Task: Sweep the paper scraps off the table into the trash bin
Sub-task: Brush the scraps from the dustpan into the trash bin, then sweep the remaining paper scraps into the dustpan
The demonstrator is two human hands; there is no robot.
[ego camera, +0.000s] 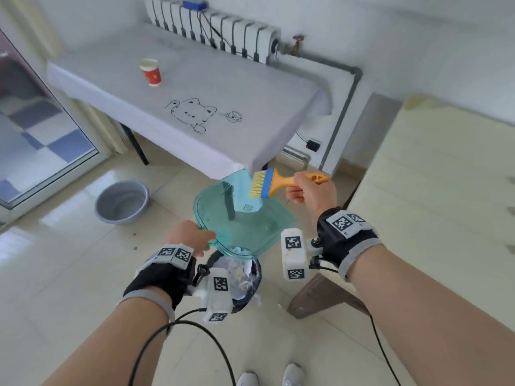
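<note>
Your left hand point(192, 236) gripping dustpan point(239, 218), tilting it over bin point(245, 282) so scraps point(239, 274) slide in. Right hand point(309, 193) clutching brush point(267, 185) above pan, chasing stragglers. Worktop point(195, 79) looking swept.

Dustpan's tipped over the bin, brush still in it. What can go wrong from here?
1. The dustpan lip sits over the far rim of the trash bin, so scraps may slide past it; one white bit already lies on the floor.
2. The left hand pinches only the pan's edge, so a push from the brush might twist it.
</note>
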